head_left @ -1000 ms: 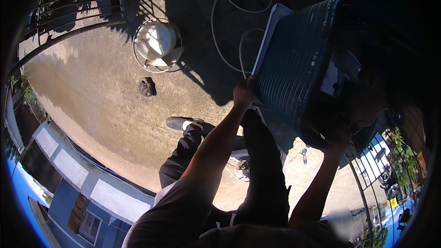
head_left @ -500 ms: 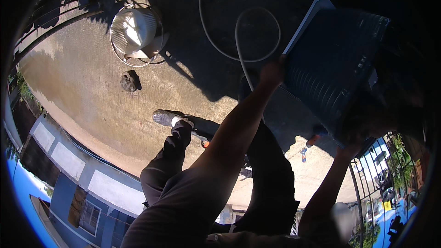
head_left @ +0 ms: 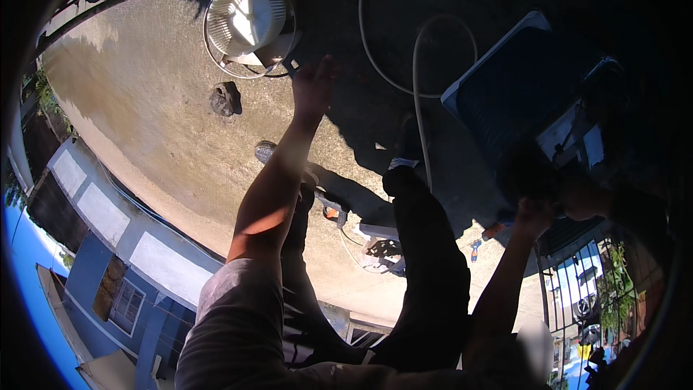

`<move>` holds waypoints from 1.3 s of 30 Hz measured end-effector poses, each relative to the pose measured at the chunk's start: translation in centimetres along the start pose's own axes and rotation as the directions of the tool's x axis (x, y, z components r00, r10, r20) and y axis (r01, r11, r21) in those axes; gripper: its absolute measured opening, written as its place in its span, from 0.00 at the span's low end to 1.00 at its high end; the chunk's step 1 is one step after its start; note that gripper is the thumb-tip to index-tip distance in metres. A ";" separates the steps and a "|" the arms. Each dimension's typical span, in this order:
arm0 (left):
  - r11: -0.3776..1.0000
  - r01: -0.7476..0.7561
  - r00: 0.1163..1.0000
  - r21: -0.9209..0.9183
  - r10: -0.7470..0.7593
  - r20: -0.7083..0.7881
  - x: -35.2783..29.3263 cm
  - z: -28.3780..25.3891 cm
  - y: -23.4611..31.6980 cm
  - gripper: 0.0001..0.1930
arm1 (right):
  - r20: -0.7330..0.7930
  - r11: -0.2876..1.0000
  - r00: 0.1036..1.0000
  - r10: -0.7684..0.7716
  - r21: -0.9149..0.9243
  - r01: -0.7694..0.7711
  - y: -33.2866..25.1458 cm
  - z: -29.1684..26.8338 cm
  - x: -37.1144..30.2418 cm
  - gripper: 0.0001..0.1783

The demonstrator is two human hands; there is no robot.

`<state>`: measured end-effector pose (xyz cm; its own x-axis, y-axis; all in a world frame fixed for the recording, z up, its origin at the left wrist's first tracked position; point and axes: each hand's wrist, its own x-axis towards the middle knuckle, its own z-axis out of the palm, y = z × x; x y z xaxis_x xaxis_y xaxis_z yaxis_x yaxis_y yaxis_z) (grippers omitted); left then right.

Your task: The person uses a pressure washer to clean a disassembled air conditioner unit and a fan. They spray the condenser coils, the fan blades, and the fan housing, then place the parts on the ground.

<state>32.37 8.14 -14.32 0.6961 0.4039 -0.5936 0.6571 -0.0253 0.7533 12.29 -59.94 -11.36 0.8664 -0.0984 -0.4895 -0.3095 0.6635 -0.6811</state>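
Note:
My left hand (head_left: 314, 90) is raised over the concrete, empty, its fingers stretched out in shadow. Just beyond it lies a white ribbed drum (head_left: 249, 18) with a wire ring around it. At the right stands a large dark, box-shaped casing (head_left: 516, 76) with a pale rim along its far left edge. My right hand (head_left: 534, 218) is at the casing's near side, its fingers curled; deep shadow hides what they hold. Right beside it is another person's hand (head_left: 585, 198), also in shadow.
A pale hose (head_left: 416, 87) loops over the shaded ground. A dark rock (head_left: 225, 99) lies left of my left arm. Between my legs is an orange and dark spray gun (head_left: 333, 212). A small blue and orange tool (head_left: 476, 250) rests near a barred fence (head_left: 570, 274).
My left hand has let go of the casing's edge and swung left toward the drum. The casing sits a little lower and more tilted; another person's hand now shows beside my right hand.

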 end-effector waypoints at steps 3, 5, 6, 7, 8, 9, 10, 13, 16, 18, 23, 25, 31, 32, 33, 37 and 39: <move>0.934 0.243 0.881 -0.261 -0.326 -0.343 5.8 -11.2 -3.7 0.16 | -0.530 0.926 0.833 -0.159 -0.372 -0.060 -0.3 3.4 -0.8 0.29; 0.816 0.425 0.716 -0.391 -0.567 -0.407 8.1 -15.3 -7.3 0.22 | -0.553 0.886 0.826 -0.110 -0.431 -0.171 -1.0 6.1 -1.7 0.31; 0.749 0.458 0.651 -0.478 -0.649 -0.394 8.9 -16.6 -9.0 0.25 | -0.559 0.854 0.824 -0.093 -0.471 -0.223 -1.4 7.5 -2.2 0.32; 0.716 0.448 0.685 -0.536 -0.660 -0.309 9.9 -17.1 -10.6 0.28 | -0.565 0.816 0.821 -0.082 -0.511 -0.270 -2.0 8.8 -2.8 0.34; 0.658 0.421 0.703 -0.624 -0.672 -0.234 11.0 -17.1 -11.8 0.28 | -0.569 0.776 0.819 -0.074 -0.549 -0.312 -2.4 10.1 -3.4 0.36; 0.617 0.391 0.761 -0.683 -0.634 -0.137 11.9 -16.8 -12.7 0.26 | -0.576 0.718 0.813 -0.084 -0.601 -0.352 -2.9 11.3 -4.0 0.38; 0.554 0.388 0.780 -0.737 -0.623 -0.058 12.5 -16.8 -13.4 0.26 | -0.641 0.736 0.765 -0.057 -0.545 -0.402 -3.3 12.5 -5.1 0.39; 0.463 0.129 0.849 -0.877 -0.509 -0.143 12.9 -14.0 -13.9 0.30 | -0.768 0.660 0.632 -0.106 -0.530 -0.533 -4.1 16.2 -9.7 0.41; 0.459 0.043 0.875 -0.888 -0.446 -0.188 11.8 -13.5 -11.8 0.21 | -0.800 0.507 0.585 -0.135 -0.563 -0.653 -3.7 20.3 -13.8 0.42; 0.449 0.045 0.899 -0.893 -0.408 -0.160 10.4 -14.2 -10.0 0.22 | -0.804 0.468 0.581 -0.129 -0.565 -0.679 -2.6 23.4 -15.4 0.39; 0.375 0.098 0.903 -0.922 -0.424 -0.076 5.7 -18.4 -8.3 0.23 | -0.640 0.462 0.768 0.009 -0.678 -0.571 3.5 36.1 -12.5 0.27; 0.340 0.107 0.920 -0.934 -0.391 -0.037 3.6 -20.9 -8.9 0.19 | -0.565 0.352 0.824 0.032 -0.766 -0.538 7.6 44.2 -9.2 0.26; 0.332 0.122 0.965 -0.935 -0.262 0.034 -1.6 -29.6 -10.6 0.21 | 0.058 0.182 0.958 0.280 -0.983 0.007 25.4 72.3 5.3 0.45; 0.284 0.114 0.964 -0.952 -0.264 0.037 -2.8 -31.3 -10.6 0.21 | 0.069 0.138 0.946 0.318 -0.990 0.026 28.4 76.2 6.0 0.46; 0.308 0.097 0.959 -0.946 -0.283 0.006 -3.9 -33.1 -10.9 0.21 | 0.131 0.103 0.912 0.389 -0.990 0.098 31.2 79.5 6.2 0.47; 0.223 0.002 0.929 -0.975 -0.360 -0.080 -8.3 -40.0 -13.5 0.24 | 0.198 0.027 0.711 0.675 -0.969 0.245 42.8 87.9 4.6 0.43; 0.220 -0.058 0.888 -0.974 -0.435 -0.151 -9.8 -42.2 -14.6 0.25 | 0.110 -0.053 0.628 0.770 -0.970 0.235 48.7 90.3 3.7 0.44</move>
<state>3.76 43.15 -7.62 0.2887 0.5080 -0.8115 -0.1775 0.8613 0.4760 35.78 39.02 2.83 0.3490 0.5311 -0.7721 -0.1599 -0.7781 -0.6075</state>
